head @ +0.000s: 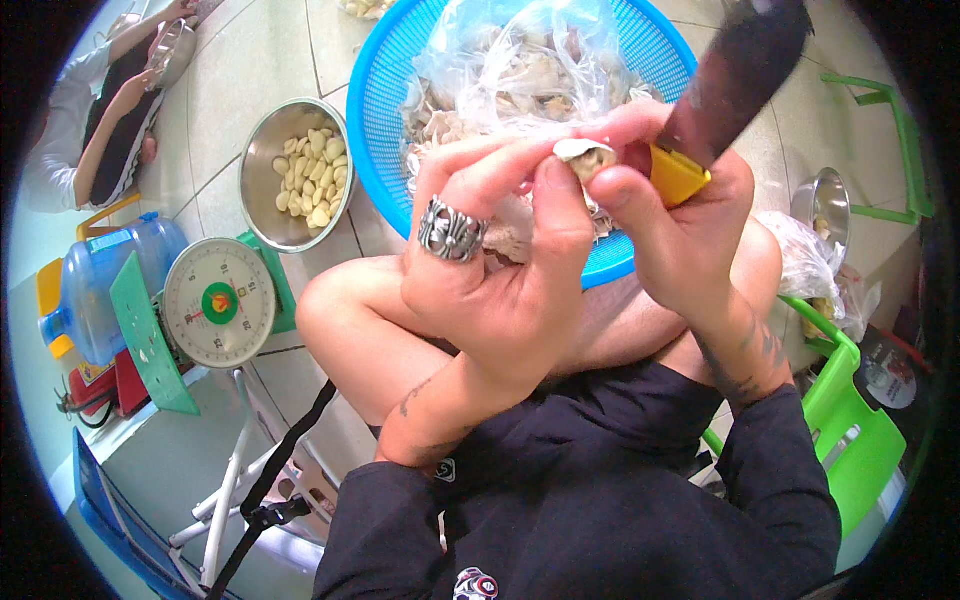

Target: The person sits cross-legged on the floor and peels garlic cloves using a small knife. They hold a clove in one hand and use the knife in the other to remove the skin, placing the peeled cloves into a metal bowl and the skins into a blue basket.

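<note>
My left hand (499, 255), with a silver ring, pinches a small garlic clove (589, 159) whose whitish skin is partly lifted. My right hand (675, 210) holds a knife by its yellow handle (677, 176); the wide dark blade (739, 82) points up and away to the right. The right thumb also touches the clove. Beneath both hands stands a blue plastic basket (375, 172) with papery peelings (442, 127) and a clear plastic bag (525, 67). Left of the basket, a steel bowl (255, 180) contains peeled garlic cloves (311, 176).
A dial scale (219, 302) and a blue water bottle (112, 277) are at the left. Another person (105, 127) holds a metal bowl (174, 56) at the upper left. Green plastic chairs (855, 427), a plastic bag (799, 251) and a steel bowl (832, 202) are at the right.
</note>
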`<control>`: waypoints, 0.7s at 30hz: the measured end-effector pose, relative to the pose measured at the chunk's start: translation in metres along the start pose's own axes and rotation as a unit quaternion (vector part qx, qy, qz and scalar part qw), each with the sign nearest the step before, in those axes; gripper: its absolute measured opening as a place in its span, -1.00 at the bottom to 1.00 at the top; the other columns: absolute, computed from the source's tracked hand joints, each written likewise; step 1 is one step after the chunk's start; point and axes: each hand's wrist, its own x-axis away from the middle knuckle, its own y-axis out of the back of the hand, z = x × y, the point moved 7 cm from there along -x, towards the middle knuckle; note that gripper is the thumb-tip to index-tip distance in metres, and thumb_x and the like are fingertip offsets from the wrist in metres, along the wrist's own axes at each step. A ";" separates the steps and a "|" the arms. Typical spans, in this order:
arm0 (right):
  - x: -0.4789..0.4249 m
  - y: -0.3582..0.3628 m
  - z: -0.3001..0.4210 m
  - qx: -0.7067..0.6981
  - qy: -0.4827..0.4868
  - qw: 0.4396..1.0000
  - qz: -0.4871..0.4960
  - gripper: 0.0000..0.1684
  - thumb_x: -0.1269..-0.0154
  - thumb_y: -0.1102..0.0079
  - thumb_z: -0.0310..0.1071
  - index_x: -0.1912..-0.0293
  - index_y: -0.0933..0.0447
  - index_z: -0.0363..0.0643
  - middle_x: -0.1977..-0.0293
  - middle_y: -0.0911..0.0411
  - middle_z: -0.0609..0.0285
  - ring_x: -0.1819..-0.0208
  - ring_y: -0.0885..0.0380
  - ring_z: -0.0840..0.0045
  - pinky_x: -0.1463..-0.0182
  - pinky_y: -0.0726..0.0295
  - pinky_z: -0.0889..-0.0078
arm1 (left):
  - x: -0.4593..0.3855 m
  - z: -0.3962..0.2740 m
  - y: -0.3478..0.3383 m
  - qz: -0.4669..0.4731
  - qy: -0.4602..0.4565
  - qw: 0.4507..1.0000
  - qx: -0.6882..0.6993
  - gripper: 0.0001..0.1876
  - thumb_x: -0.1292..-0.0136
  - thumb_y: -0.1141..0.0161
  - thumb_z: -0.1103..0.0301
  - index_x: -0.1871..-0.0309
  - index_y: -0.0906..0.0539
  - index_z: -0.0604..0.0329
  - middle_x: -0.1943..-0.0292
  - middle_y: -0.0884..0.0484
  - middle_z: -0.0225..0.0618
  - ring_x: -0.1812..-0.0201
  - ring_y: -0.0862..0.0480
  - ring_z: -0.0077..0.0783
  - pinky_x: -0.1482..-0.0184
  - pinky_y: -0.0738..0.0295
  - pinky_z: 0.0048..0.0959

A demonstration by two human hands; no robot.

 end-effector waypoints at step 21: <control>0.006 -0.017 -0.018 -0.563 -0.178 0.796 0.133 -0.52 -0.44 0.12 0.03 0.06 -0.52 -0.19 0.70 -0.17 0.49 0.69 -0.02 0.80 0.62 -0.01 0.69 | 0.014 0.008 -0.011 0.009 0.302 0.933 0.195 -0.78 -0.31 -0.09 0.33 0.13 -0.58 0.29 0.39 -0.63 -0.33 0.42 -0.55 -0.60 0.34 -0.44 -0.60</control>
